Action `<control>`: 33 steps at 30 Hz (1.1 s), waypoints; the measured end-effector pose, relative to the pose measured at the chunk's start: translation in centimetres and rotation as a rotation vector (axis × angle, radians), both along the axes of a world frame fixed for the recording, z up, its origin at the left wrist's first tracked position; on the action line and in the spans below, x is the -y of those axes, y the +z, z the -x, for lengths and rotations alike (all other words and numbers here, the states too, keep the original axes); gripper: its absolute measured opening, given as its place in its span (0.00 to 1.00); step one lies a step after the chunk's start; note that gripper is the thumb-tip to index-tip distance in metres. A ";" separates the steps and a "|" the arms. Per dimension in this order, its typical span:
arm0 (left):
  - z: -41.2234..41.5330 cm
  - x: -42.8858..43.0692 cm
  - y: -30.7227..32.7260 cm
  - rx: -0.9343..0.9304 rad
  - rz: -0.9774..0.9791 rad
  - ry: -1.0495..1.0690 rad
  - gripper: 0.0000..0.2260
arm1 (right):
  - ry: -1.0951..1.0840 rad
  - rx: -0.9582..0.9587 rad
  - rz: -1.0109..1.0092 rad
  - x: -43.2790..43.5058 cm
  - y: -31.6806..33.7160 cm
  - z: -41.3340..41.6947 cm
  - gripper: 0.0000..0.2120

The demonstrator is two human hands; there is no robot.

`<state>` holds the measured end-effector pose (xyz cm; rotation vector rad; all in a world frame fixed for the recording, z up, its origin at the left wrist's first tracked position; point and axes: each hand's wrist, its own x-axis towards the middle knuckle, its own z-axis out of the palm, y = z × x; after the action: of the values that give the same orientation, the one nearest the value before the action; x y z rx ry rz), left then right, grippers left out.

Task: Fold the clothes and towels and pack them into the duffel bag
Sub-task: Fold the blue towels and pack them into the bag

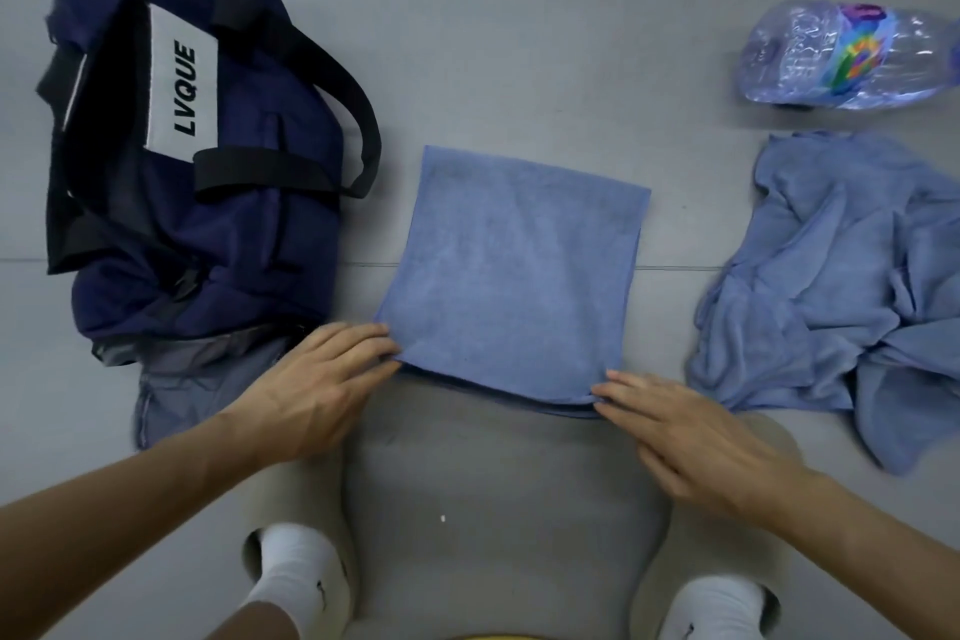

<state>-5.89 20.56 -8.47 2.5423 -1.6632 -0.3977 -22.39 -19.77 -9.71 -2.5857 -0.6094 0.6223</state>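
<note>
My left hand [317, 390] and right hand [685, 437], fingers nearly straight, press the near corners of the folded blue towel [514, 270] on the floor [519, 42] between the duffel bag [197, 203] and a crumpled towel [841, 286].

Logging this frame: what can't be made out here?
Head view throughout.
Duffel bag: contents, interior too dark.
Bottle: one end cut off by right edge, label blurred.
Crumpled towel: extent cut off by right edge.
Grey garment: mostly hidden under the bag and left hand.
Folded towel: lower layers covered by top layer.
</note>
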 end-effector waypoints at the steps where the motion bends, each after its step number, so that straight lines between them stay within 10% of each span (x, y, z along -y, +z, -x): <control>1: 0.3 -0.2 -0.4 -0.023 -0.038 -0.017 0.17 | 0.028 -0.036 0.032 -0.2 -0.5 0.4 0.24; 9: -1.9 3.7 -1.0 -0.109 -0.081 -0.060 0.08 | -0.071 0.038 0.010 -0.8 -0.9 -3.5 0.22; 24: -15.3 16.7 -5.6 -0.093 -0.365 0.223 0.34 | -0.076 0.036 0.469 6.1 -5.8 -19.9 0.43; 33: -20.9 15.7 -5.3 -0.124 -0.206 0.310 0.29 | -0.230 -0.019 0.331 9.4 -5.5 -24.8 0.32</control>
<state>14.98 4.82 -13.73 2.7932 -1.2166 -0.7127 2.44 -29.13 -15.25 -2.8938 -0.2081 0.7192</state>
